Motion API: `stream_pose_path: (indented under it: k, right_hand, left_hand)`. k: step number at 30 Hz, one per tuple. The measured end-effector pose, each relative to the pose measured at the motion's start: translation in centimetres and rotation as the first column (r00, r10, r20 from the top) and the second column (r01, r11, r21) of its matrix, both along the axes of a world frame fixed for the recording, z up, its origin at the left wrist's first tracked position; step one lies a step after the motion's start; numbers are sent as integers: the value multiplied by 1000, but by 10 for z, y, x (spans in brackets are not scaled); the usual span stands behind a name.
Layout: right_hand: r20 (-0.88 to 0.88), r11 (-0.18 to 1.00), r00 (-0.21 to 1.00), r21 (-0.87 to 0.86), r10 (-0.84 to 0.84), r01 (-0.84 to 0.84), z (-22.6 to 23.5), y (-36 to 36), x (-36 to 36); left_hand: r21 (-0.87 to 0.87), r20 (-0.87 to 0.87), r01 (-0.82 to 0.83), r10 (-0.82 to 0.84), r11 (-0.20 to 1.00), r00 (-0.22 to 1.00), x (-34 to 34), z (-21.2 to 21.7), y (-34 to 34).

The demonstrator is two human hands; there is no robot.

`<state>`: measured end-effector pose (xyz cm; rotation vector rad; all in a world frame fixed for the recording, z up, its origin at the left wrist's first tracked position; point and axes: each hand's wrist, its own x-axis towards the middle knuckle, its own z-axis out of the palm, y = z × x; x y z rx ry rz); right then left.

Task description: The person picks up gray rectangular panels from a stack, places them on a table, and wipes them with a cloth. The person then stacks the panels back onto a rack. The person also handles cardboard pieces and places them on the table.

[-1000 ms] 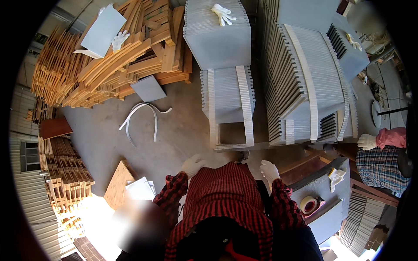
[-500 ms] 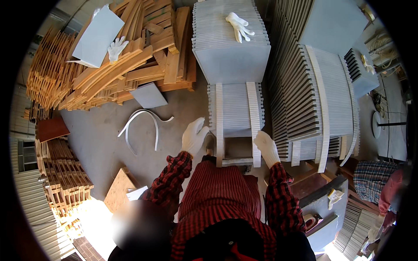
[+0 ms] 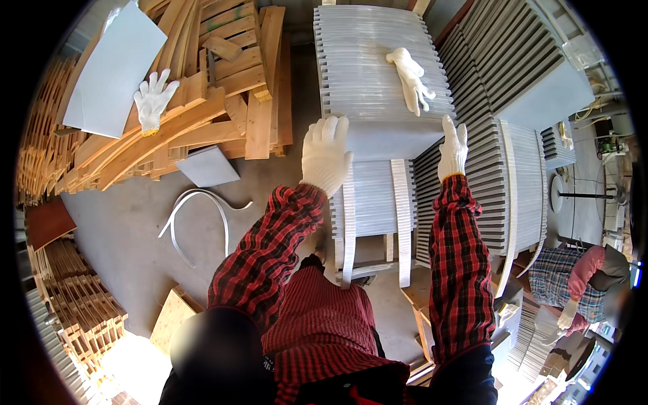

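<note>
Left hand: our gloved left hand (image 3: pixel 325 154) lies on the near left corner of the top grey panel stack (image 3: pixel 378 74), fingers spread wide and flat, palm on the edge; it pinches nothing.
Right hand: our gloved right hand (image 3: pixel 453 146) is pressed to the stack's near right corner, fingers straight and close together, pointing away from us; nothing is closed in it.
What changed: a second ago both hands hung low by our waist; half a second ago they were reaching up toward the strapped bundle (image 3: pixel 374 202); now both have landed on the stack above it, one at each corner.
What that means: we judge this as bracing to shift or lift the top stack, with the grip not yet closed.
Where the stack is: it sits on the lower bundle bound by two white straps (image 3: pixel 403 216), just beside a taller row of grey panels (image 3: pixel 499 175) on our right.
On the stack: a loose white glove (image 3: pixel 410 77) lies near its far right side.
Around us: curved wooden slats (image 3: pixel 169 128) with another glove (image 3: pixel 154 100) to the left, a loose strap loop (image 3: pixel 196 212) on the concrete floor (image 3: pixel 121 236).
</note>
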<state>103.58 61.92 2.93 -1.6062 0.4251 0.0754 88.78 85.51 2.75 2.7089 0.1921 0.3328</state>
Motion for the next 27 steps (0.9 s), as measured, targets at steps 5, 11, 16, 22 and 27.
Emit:
stream_pose_path:
  k: [5, 11, 16, 22, 27]
  right_hand:
    - [117, 990, 992, -128, -39, 54, -27, -2, 16]
    - [50, 988, 997, -138, -60, 67, -22, -14, 5]
    - [14, 997, 1000, -73, -25, 26, -10, -32, -39]
    - [78, 915, 994, 401, -78, 40, -64, -75, -75]
    - [191, 977, 977, 203, -97, 58, -93, -77, -74]
  left_hand:
    - [-60, 37, -19, 21, 998, 999, 9, -3, 3]
    - [-150, 62, -17, 27, 989, 998, 8, -11, 3]
    - [-706, -127, -137, 67, 694, 990, -12, -31, -5]
    - [-778, -236, -124, -103, 616, 966, -42, -118, 10]
    - [-639, -165, 118, -285, 760, 944, -48, -127, 10]
